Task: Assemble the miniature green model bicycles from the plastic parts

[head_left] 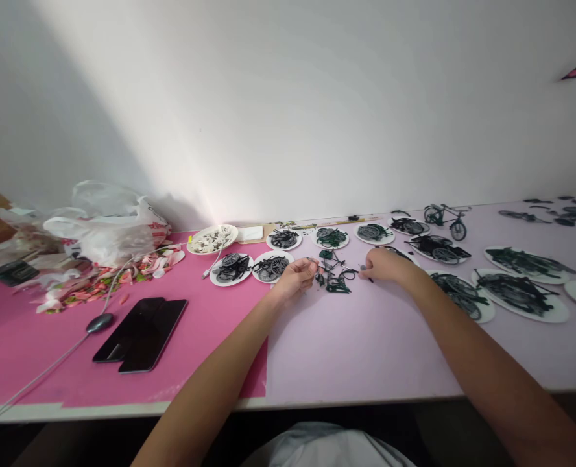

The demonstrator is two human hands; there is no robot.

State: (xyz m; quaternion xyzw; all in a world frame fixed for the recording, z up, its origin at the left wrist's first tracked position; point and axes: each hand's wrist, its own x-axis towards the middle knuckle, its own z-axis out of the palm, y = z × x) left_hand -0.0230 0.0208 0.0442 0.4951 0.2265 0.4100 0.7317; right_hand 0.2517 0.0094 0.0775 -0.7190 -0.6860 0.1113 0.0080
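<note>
Sitting near the left hand (298, 277), white plates (214, 274) hold dark bicycle parts (277, 265).

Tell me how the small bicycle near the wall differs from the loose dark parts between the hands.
The small bicycle stands upright on its wheels, while the loose dark parts lie on the tabletop.
The bicycle looks assembled, with two wheels joined to a frame; the parts are scattered pieces.
The bicycle is off to the right, apart from both hands; the parts lie between the left hand and right hand.
Both are dark and thin-framed.
</note>
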